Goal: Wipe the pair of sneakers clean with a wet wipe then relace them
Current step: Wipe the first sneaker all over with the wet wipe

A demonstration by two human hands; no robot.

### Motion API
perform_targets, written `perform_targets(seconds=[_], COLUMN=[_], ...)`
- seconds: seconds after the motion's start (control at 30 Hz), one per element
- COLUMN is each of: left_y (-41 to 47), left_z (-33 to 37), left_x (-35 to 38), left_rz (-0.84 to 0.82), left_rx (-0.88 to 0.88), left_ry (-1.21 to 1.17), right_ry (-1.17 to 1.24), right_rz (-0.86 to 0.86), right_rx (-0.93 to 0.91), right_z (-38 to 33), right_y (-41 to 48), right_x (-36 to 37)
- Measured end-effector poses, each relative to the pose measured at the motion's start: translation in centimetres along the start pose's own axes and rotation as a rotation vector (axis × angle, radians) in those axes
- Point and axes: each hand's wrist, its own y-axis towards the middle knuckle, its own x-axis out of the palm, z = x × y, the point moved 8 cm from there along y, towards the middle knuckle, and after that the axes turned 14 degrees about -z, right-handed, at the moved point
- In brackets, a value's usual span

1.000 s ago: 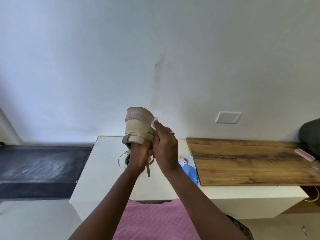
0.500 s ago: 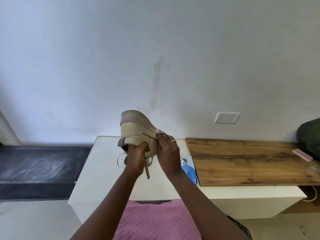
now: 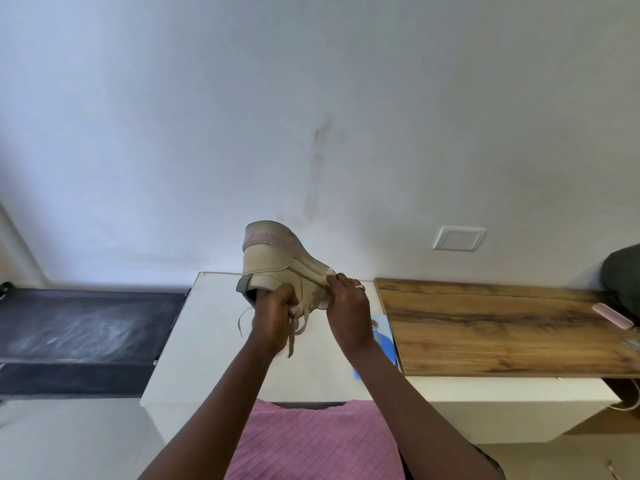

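Note:
A beige sneaker (image 3: pixel 273 261) with a pink stitched band is held up above the white cabinet (image 3: pixel 207 334), sole toward the wall. My left hand (image 3: pixel 273 315) grips it at the opening, fingers curled inside. Loose beige laces (image 3: pixel 294 327) dangle below that hand. My right hand (image 3: pixel 348 308) pinches a small white wet wipe (image 3: pixel 328 272) and presses it against the sneaker's side near the toe. Only one sneaker is in view.
A blue pack (image 3: pixel 382 336) lies on the cabinet behind my right wrist. A wooden board (image 3: pixel 502 323) covers the cabinet's right part, with a pink object (image 3: pixel 611 315) and a dark bag (image 3: pixel 623 275) at its far right. A dark mat (image 3: pixel 83 327) lies left.
The sneaker has tilted and sunk a little. My right hand with the wipe slid down and right along its side, from near the sole toward the toe.

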Motion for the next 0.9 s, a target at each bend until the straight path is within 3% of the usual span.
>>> perform_targets(seconds=[0.13, 0.33, 0.47, 0.6, 0.7, 0.9], left_y=[0.1, 0.1, 0.2, 0.0, -0.1, 1.1], left_z=[0.0, 0.6, 0.5, 0.1, 0.2, 0.7], left_x=[0.7, 1.9, 1.2, 0.8, 0.5, 0.0], left_rz=[-0.046, -0.165, -0.086, -0.017, 0.019, -0.011], left_rx=[0.016, 0.084, 0.058, -0.020, -0.026, -0.001], left_ry=[0.076, 0.059, 0.050, -0.024, -0.094, -0.356], right_ry=[0.077, 0.224, 0.120, -0.024, 0.008, -0.011], right_rz=[-0.003, 0.123, 0.070, -0.057, -0.020, 0.091], right_rx=[0.026, -0.064, -0.120, 0.012, 0.036, -0.286], right_z=[-2.1, -5.4, -4.8, -1.6, -1.0, -5.6], right_y=[1.1, 1.8, 1.3, 0.6, 0.1, -1.0], right_x=[-0.7, -3.4, -2.6, -0.2, -0.4, -1.0])
